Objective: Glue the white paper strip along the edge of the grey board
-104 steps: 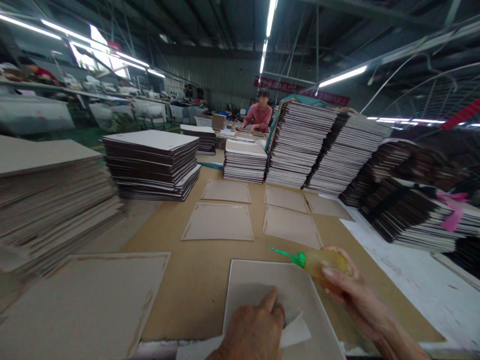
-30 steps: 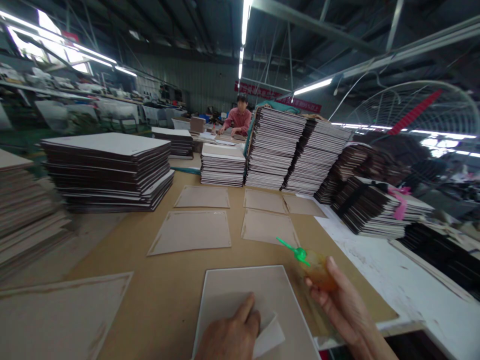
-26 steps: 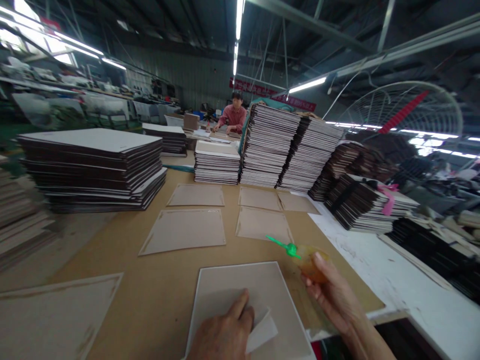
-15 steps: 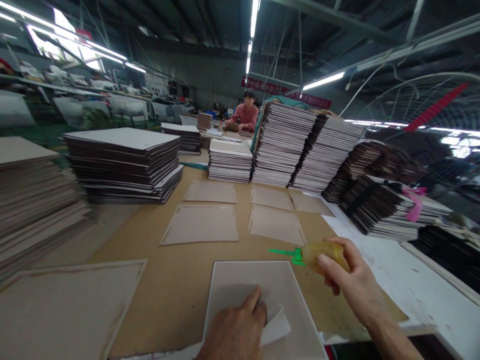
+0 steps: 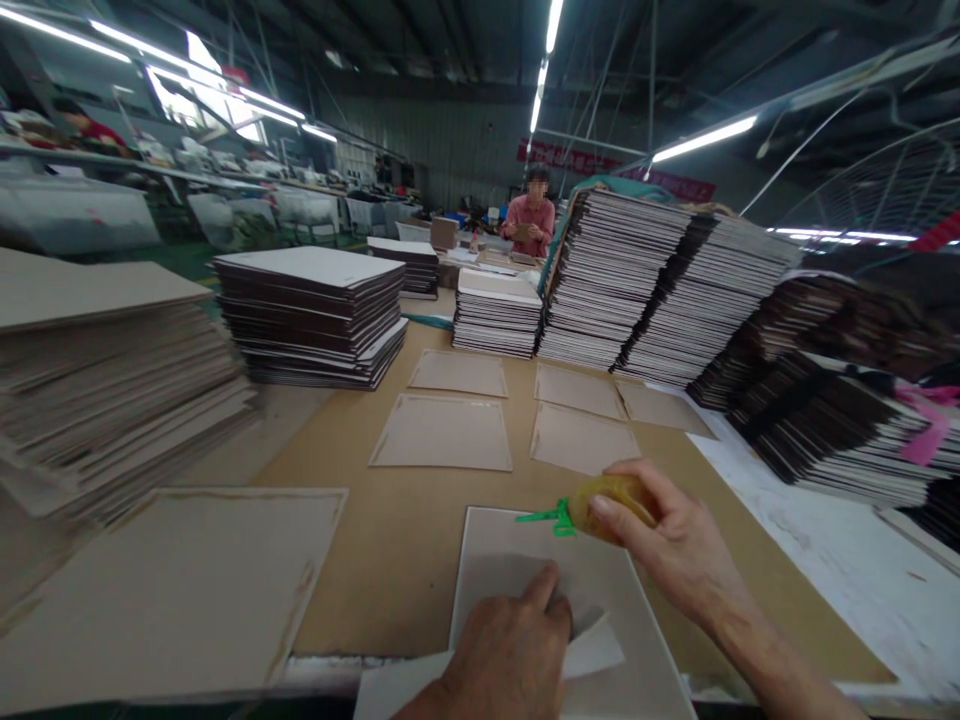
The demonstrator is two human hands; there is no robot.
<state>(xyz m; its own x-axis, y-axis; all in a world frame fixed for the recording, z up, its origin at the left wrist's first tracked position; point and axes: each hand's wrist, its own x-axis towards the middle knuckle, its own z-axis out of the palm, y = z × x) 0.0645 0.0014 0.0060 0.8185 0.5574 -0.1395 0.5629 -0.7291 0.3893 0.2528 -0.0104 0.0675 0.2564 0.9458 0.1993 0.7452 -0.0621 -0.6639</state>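
Your right hand (image 5: 679,550) had brought its firmly gripped, amber plastic squeeze bottle (image 5: 609,503) inward, nozzle now above the flat grey rectangular board (image 5: 491,545), where your left hand (image 5: 510,650) rested, its grip unclear.

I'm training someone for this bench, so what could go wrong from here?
The green nozzle of the bottle, held over the board, could drip on it. The white slip beside the left hand might catch and get moved. The uneven stack on the left might slide if bumped.
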